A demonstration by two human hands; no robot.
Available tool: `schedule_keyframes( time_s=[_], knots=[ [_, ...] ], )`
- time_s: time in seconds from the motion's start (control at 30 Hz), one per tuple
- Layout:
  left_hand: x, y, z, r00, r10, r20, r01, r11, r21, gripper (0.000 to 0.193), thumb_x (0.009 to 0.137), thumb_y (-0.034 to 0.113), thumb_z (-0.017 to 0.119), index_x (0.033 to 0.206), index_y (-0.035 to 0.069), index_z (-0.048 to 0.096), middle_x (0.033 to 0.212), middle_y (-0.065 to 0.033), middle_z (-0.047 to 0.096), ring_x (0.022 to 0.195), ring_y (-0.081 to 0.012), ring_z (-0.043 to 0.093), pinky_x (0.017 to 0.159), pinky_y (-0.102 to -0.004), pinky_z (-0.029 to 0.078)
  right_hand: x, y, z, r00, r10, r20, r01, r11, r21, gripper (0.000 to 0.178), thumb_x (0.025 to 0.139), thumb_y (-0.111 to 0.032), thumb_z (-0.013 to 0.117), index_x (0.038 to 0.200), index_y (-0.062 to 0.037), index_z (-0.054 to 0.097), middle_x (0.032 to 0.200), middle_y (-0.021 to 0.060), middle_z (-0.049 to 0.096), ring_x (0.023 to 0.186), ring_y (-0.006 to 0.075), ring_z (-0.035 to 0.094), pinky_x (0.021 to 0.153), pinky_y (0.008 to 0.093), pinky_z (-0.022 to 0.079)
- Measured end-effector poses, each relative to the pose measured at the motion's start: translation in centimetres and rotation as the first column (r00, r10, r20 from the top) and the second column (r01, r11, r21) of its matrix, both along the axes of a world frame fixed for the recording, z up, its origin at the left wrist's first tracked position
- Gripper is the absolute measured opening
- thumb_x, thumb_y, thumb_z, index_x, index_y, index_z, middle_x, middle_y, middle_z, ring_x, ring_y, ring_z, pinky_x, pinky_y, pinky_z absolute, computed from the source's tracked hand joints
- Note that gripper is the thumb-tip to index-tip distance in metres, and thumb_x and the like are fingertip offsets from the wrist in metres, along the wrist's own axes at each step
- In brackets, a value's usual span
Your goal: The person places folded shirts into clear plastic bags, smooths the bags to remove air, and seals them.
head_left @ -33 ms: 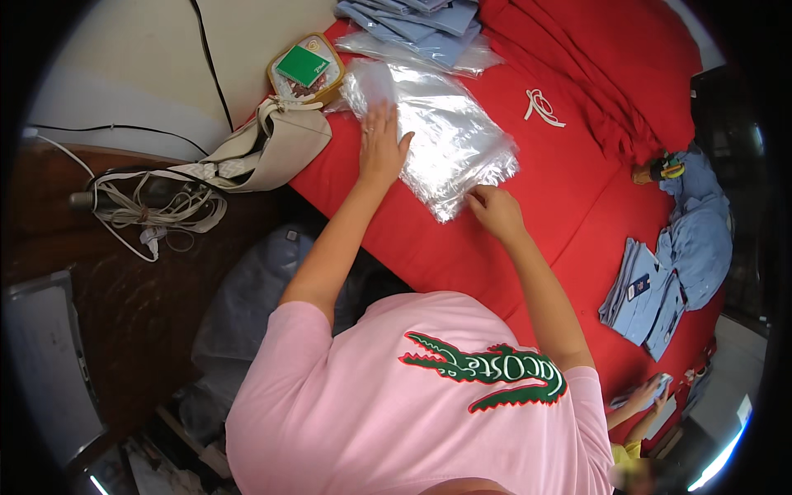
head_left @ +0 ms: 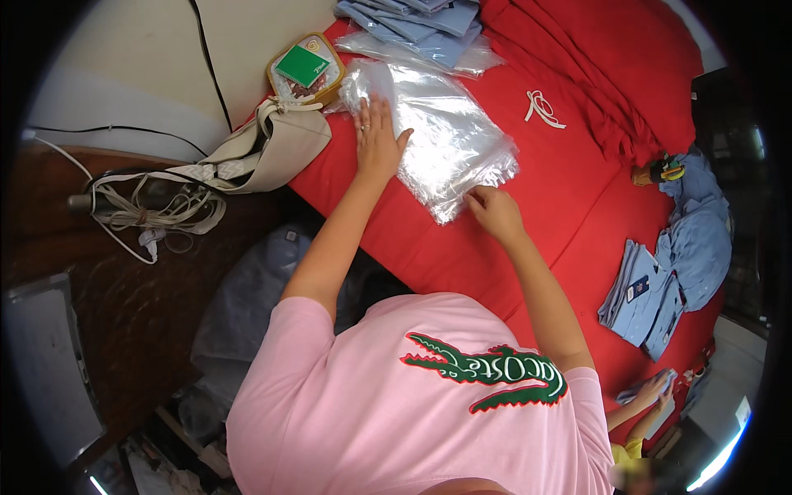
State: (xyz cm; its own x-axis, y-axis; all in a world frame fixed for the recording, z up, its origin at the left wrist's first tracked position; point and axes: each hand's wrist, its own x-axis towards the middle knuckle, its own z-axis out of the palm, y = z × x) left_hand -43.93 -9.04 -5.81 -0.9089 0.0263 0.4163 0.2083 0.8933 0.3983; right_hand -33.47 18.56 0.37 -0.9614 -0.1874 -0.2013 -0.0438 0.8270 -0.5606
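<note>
A stack of clear, shiny plastic bags (head_left: pixel 450 124) lies on the red cloth of the table. My left hand (head_left: pixel 379 142) rests flat on the left edge of the stack, fingers stretched out, a ring on one of them. At the near right corner of the plastic, my right hand (head_left: pixel 495 210) has its thumb and fingers pinched together on the bag edge. How many layers the pinch takes in is hidden.
Folded blue shirts (head_left: pixel 421 29) lie beyond the bags. White cord (head_left: pixel 543 111) and more folded shirts (head_left: pixel 639 289) are to the right. A tub (head_left: pixel 330 82) and beige handbag (head_left: pixel 289 148) stand at left. Another person's hands (head_left: pixel 648 400) work at lower right.
My left hand's fingers lie slightly more spread on the plastic. My right hand keeps its pinch at the corner, with almost no movement.
</note>
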Motion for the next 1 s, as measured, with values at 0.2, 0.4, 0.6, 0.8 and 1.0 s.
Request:
schedule_keyframes(
  time_s=[0.2,0.4,0.6,0.8,1.0],
  knots=[
    [-2.4,0.3,-4.2,0.966,0.166,0.197,-0.153,0.985,-0.082,0.062,0.110,0.042,0.055,0.162,0.008,0.048,0.178,-0.0190,0.025,0.165,-0.0435,0.016,0.127,-0.0736,0.006,-0.8,-1.2,1.6,0.999,0.008,0.039,-0.005,0.998,-0.069,0.022,0.100,-0.026,0.068,0.107,-0.0101,0.081,0.100,0.0147,0.077,0.088,0.0307,0.075,0.079,0.0425,0.059],
    [1.3,4.9,3.3,0.999,0.016,-0.043,-0.013,0.997,0.073,0.049,0.106,0.023,0.063,0.155,0.022,0.061,0.173,-0.0178,0.036,0.158,-0.0494,0.030,0.124,-0.0719,0.022,-4.7,0.7,2.6,0.920,-0.212,0.329,0.383,0.660,-0.646,0.048,0.109,-0.037,0.061,0.142,-0.0024,0.066,0.124,0.0154,0.078,0.106,0.0254,0.076,0.090,0.0383,0.059],
    [12.0,11.2,8.0,0.392,-0.915,-0.096,0.915,0.376,0.148,0.058,0.091,0.035,0.082,0.145,0.019,0.068,0.162,-0.0102,0.053,0.147,-0.0371,0.050,0.116,-0.0540,0.048,-5.7,6.0,7.3,0.779,-0.026,0.627,0.617,-0.154,-0.772,0.066,0.106,-0.042,0.065,0.156,-0.0022,0.048,0.142,0.0200,0.068,0.117,0.0297,0.073,0.099,0.0404,0.058],
    [10.0,11.4,7.6,0.638,-0.769,-0.045,0.549,0.412,0.728,0.030,0.106,0.018,0.064,0.133,0.007,0.072,0.141,-0.0136,0.070,0.120,-0.0312,0.072,0.094,-0.0373,0.058,6.3,16.3,-0.7,0.600,-0.453,0.659,0.799,0.372,-0.472,0.041,0.099,-0.005,0.062,0.140,-0.0005,0.061,0.118,0.0106,0.076,0.107,0.0229,0.076,0.092,0.0351,0.061],
    [-1.7,12.5,0.6,0.719,-0.658,0.222,0.663,0.746,0.064,0.048,0.112,0.040,0.053,0.160,0.035,0.054,0.179,-0.0084,0.027,0.166,-0.0354,0.018,0.132,-0.0610,0.016,14.5,16.0,-2.3,0.490,-0.486,0.724,0.868,0.198,-0.456,0.023,0.101,-0.008,0.067,0.121,0.0004,0.073,0.104,0.0076,0.079,0.088,0.0159,0.075,0.081,0.0287,0.061]
  ],
)
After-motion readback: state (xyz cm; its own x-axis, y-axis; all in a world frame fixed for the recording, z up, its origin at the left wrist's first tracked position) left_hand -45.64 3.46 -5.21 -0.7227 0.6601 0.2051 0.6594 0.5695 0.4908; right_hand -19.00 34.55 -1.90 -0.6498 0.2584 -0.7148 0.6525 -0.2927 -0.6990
